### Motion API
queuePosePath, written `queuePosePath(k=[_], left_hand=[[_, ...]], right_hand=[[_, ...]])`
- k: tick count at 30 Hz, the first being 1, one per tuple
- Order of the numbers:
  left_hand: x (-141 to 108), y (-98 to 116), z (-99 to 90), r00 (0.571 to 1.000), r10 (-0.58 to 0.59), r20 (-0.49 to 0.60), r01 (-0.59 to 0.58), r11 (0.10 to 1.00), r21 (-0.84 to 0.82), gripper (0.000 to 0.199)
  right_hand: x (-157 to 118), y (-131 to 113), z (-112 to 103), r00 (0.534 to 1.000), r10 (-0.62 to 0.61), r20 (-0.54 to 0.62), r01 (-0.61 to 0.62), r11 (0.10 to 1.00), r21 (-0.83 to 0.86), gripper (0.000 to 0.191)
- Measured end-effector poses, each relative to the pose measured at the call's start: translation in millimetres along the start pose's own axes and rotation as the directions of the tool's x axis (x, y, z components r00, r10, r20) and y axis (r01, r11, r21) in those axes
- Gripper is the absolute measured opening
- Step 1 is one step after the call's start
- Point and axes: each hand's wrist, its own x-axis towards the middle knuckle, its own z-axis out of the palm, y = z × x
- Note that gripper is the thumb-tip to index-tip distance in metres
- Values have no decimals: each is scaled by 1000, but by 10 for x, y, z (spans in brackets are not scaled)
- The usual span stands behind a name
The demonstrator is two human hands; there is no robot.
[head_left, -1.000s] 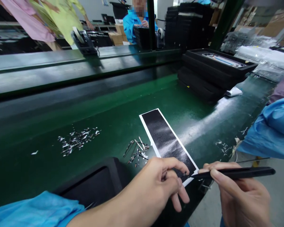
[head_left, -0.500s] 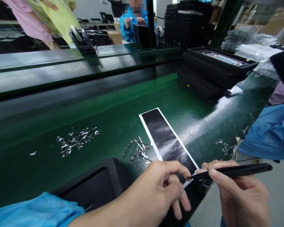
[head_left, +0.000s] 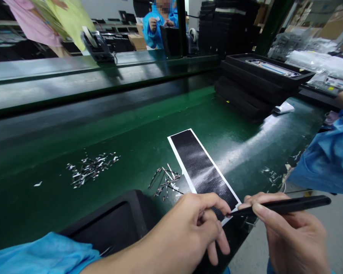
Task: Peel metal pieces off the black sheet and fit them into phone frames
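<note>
My right hand (head_left: 291, 228) is closed around black tweezers (head_left: 291, 205), their tip pointing left. The tip meets the index fingertip of my left hand (head_left: 200, 224), whose fingers are curled; whatever small piece may be pinched there is too small to make out. Under both hands lies the near end of a black sheet with a white border (head_left: 202, 163), covered in fine rows. Beside its left edge is a small pile of thin dark strips (head_left: 165, 182). Farther left, many tiny black and white scraps (head_left: 91, 169) are scattered on the green table (head_left: 137, 140).
A black foam tray (head_left: 114, 220) sits by my left forearm. Stacked black trays (head_left: 254, 87) stand at the back right, a long part in the top one. A tape dispenser (head_left: 97, 45) is on the far ledge. At right, a co-worker's blue sleeve (head_left: 326, 152) reaches in.
My hands and the tweezers hold almost the same pose. At the right, the co-worker's arm has shifted, and a hand now shows by the plastic-wrapped parts.
</note>
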Motion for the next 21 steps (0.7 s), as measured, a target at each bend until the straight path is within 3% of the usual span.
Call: queuePosePath(k=[15,21], left_hand=[[8,-13,1,999,32,2,-32,999,29,17],[18,-20,-3,1000,5,-3,-5,1000,24,17]], right_hand=[[22,14,-19,997,-38,60,38,999,-6,5],[-34,61,-48,999,5,-43,-7,1000,-30,16]])
